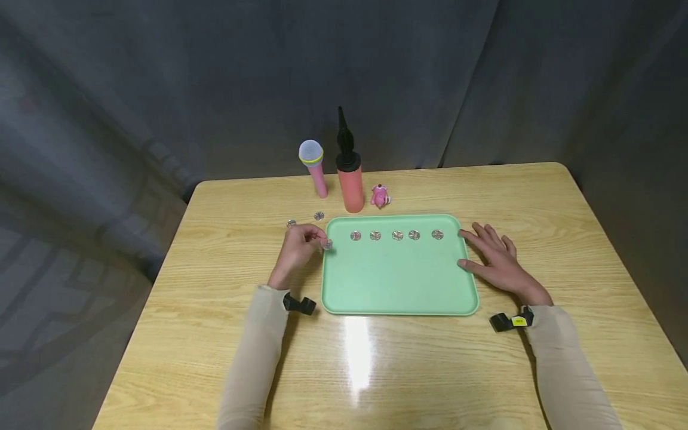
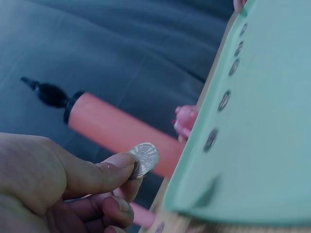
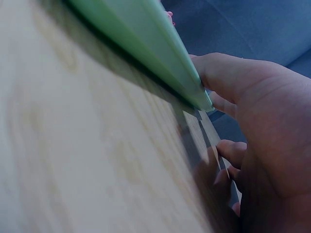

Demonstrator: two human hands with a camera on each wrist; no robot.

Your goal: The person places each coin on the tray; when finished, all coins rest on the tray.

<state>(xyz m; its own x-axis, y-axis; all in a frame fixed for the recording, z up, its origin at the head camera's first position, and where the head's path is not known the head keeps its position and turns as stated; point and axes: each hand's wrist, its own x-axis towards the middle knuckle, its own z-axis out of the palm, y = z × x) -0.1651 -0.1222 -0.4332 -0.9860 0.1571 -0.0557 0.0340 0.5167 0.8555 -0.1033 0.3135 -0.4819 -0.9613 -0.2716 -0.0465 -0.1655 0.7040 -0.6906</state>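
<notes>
Head: your left hand (image 1: 297, 248) pinches a coin (image 1: 327, 243) at the tray (image 1: 398, 286) left rim; the coin row (image 1: 396, 235) runs rightward from it. Your right hand (image 1: 497, 258) lies flat, fingers spread, on the right rim.

Left wrist: coin (image 2: 145, 159) between thumb and finger, its writing unreadable.

Right wrist: relaxed fingers (image 3: 228, 77) touch the tray edge (image 3: 146, 43).

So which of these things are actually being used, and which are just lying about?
In use: left hand pinching a coin; five coins in a row on the green tray; right hand at the tray's edge; two loose coins.
Lying about: microphone, pump, pink toy.
</notes>
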